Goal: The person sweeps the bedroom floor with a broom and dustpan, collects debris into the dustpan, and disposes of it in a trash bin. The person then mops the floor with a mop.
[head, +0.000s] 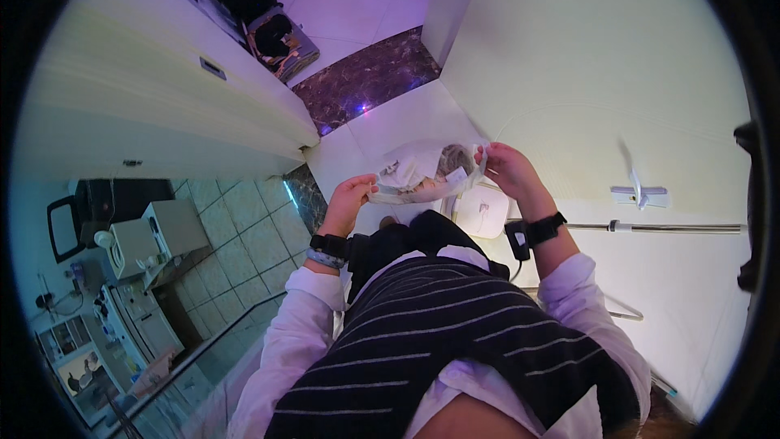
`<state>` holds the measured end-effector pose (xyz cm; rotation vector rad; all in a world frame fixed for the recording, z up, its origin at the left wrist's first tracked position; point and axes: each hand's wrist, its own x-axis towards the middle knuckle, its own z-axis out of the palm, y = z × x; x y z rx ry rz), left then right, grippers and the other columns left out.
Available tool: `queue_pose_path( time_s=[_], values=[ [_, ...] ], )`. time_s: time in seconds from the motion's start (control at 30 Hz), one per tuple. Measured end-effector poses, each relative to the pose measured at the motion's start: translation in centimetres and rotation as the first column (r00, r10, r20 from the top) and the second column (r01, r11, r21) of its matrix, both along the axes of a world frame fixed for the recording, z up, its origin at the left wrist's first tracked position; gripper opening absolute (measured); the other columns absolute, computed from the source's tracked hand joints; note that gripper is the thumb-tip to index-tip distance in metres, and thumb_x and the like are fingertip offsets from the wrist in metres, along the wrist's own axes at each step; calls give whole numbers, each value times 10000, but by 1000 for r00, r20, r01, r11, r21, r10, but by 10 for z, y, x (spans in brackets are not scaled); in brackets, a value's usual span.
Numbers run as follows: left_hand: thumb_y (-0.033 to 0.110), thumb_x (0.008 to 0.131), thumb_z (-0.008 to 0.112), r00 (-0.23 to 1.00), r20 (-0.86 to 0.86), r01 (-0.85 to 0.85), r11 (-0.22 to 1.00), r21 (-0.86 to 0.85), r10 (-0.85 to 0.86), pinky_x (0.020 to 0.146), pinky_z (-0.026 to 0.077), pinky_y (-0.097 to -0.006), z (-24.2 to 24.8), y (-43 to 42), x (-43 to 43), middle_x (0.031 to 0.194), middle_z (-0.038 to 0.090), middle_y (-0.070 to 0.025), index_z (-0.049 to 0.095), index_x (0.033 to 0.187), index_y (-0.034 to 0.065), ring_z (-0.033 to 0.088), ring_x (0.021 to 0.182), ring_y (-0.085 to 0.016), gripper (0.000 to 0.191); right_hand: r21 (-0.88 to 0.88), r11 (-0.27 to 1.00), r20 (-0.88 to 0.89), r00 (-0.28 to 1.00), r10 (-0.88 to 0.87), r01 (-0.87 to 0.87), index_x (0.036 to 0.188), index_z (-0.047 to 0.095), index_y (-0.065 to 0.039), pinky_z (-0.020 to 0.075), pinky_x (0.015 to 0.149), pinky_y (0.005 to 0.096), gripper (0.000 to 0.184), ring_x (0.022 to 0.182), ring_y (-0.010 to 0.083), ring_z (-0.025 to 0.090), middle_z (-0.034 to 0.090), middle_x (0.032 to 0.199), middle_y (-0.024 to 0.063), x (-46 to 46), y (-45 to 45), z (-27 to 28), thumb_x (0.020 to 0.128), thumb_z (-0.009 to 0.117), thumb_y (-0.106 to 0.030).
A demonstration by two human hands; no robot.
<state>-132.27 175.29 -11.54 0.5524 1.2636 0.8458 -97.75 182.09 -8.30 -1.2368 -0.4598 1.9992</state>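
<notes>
Between my two hands hangs a translucent plastic bag (402, 195), its mouth spread wide. My left hand (351, 198) pinches the rim on one side, and my right hand (504, 164) grips it on the other. Crumpled white tissue (405, 172), a greyish clump (456, 160) and other scraps show inside the bag. Just below the right side of the bag, a pale square-topped bin (481, 210) stands on the floor, partly covered by the bag and my right forearm. Dark bands circle both my wrists.
White wall panel (585, 73) rises on the right, with a hook (640, 196) and a metal rail (676, 228). A dark marble threshold (372, 82) crosses the doorway ahead. Left are a door (183, 91) and a tiled room with white appliances (131, 244). An open box (283, 42) sits beyond.
</notes>
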Motion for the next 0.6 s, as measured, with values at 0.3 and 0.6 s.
queue_pose_path(
  time_s=[0.3,0.6],
  values=[
    [120,851,515,997,-78,-1,999,47,4,758,436,-249,-29,185,-54,922,629,-66,596,1092,-27,574,869,-136,293,-67,998,66,998,15,-11,969,599,-46,450,835,313,157,872,166,609,640,903,59,-65,212,-42,871,528,-147],
    [157,890,487,991,-64,109,991,-83,-114,775,448,-281,-35,414,-103,876,610,-37,624,964,7,571,831,-145,215,-100,937,162,924,347,-335,942,623,-48,453,705,255,187,807,135,618,657,866,39,-107,471,-63,871,536,-197]
  ],
)
